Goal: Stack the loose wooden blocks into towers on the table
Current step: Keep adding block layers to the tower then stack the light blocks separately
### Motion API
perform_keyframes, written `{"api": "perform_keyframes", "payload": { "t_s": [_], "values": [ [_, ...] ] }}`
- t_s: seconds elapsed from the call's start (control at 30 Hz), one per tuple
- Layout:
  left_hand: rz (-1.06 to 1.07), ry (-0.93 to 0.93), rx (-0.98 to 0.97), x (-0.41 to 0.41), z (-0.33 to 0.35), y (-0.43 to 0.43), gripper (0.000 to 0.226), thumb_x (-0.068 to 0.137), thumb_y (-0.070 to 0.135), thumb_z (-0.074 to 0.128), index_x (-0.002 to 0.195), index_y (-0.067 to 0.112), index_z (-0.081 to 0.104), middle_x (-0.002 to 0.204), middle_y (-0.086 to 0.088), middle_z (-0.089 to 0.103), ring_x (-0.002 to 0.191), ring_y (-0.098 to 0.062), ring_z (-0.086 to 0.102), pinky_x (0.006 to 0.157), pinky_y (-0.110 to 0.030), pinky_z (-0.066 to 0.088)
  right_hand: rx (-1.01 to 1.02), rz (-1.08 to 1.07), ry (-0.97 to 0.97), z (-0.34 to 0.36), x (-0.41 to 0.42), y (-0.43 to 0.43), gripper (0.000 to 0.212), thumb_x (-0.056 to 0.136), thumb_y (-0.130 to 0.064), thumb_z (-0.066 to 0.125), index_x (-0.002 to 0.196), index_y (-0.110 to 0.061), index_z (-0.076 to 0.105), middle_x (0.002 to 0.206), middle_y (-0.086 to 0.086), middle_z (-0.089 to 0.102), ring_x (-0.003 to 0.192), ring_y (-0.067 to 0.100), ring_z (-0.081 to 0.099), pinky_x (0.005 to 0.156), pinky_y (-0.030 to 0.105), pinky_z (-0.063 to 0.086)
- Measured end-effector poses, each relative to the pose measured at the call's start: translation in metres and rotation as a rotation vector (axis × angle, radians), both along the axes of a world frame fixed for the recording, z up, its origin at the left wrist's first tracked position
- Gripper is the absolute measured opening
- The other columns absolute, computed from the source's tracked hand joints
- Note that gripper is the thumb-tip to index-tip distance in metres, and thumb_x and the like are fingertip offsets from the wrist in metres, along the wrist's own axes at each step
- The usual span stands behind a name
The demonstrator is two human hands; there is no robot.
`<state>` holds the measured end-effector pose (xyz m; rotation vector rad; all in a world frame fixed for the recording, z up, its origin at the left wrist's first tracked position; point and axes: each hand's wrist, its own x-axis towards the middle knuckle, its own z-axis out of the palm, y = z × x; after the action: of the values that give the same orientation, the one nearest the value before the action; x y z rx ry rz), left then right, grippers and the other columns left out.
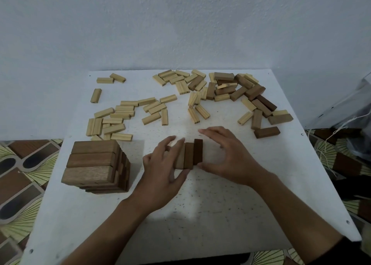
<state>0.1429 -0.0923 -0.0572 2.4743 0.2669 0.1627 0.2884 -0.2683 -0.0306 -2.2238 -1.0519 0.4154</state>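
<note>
Three blocks lay side by side on the table, the left hand pressing them with straight fingers, the right hand spread wide (thumb at the row's near corner). A tower stood left, loose blocks beyond.

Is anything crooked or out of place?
Yes. In the row of three blocks between the left hand and right hand, the darkest block sits shifted away from the person, so its ends do not line up with the others. The tower also looks jagged on its right side.
</note>
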Motion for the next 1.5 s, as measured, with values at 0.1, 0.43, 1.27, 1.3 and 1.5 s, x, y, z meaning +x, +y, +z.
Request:
{"api": "perform_keyframes", "payload": {
  "t_s": [0.1, 0.43, 1.27, 1.3, 1.5],
  "values": [
    [-0.003, 0.012, 0.021, 0.005, -0.004, 0.002, 0.07, 0.094, 0.05, 0.055, 0.156, 0.033, 0.027, 0.154, 0.012, 0.033, 0.135, -0.009, 0.033, 0.101, -0.035, 0.023, -0.128, 0.054, -0.036, -0.004, 0.003, 0.006, 0.089, 0.073, -0.061, 0.079, 0.147, -0.028, 0.043, 0.139, -0.016, 0.041, 0.122, 0.0, 0.034, 0.1, 0.024, 0.033],
    [0.028, 0.03, -0.019, 0.006, 0.0, -0.001, 0.083, 0.074, 0.065, 0.074, 0.145, 0.033, 0.046, 0.133, 0.015, 0.045, 0.121, -0.005, 0.037, 0.097, -0.03, 0.022, -0.08, 0.19, 0.062, 0.0, 0.005, 0.006, 0.079, 0.07, -0.049, 0.086, 0.138, -0.026, 0.054, 0.126, -0.015, 0.048, 0.113, 0.002, 0.043, 0.093, 0.016, 0.038],
    [0.064, 0.05, -0.117, 0.004, 0.011, -0.002, 0.071, 0.072, 0.052, 0.084, 0.133, 0.035, 0.052, 0.121, 0.016, 0.045, 0.115, -0.006, 0.042, 0.104, -0.038, 0.03, -0.08, 0.262, 0.084, 0.006, 0.012, 0.01, 0.074, 0.067, -0.042, 0.09, 0.132, -0.022, 0.061, 0.12, -0.013, 0.048, 0.112, 0.006, 0.048, 0.095, 0.028, 0.047],
    [0.061, 0.064, -0.103, 0.005, 0.011, -0.002, 0.075, 0.072, 0.052, 0.084, 0.137, 0.033, 0.051, 0.123, 0.015, 0.044, 0.116, -0.007, 0.041, 0.104, -0.037, 0.03, -0.085, 0.267, 0.084, 0.007, 0.012, 0.01, 0.075, 0.067, -0.042, 0.09, 0.133, -0.022, 0.061, 0.12, -0.013, 0.047, 0.112, 0.006, 0.047, 0.095, 0.026, 0.046],
    [0.027, 0.074, -0.086, 0.005, 0.012, -0.002, 0.068, 0.071, 0.056, 0.083, 0.13, 0.038, 0.055, 0.119, 0.016, 0.041, 0.115, -0.004, 0.036, 0.097, -0.032, 0.023, -0.092, 0.298, 0.117, 0.009, 0.015, 0.009, 0.066, 0.066, -0.041, 0.091, 0.124, -0.022, 0.066, 0.116, -0.011, 0.049, 0.109, 0.004, 0.049, 0.092, 0.022, 0.046]
  ]
}}
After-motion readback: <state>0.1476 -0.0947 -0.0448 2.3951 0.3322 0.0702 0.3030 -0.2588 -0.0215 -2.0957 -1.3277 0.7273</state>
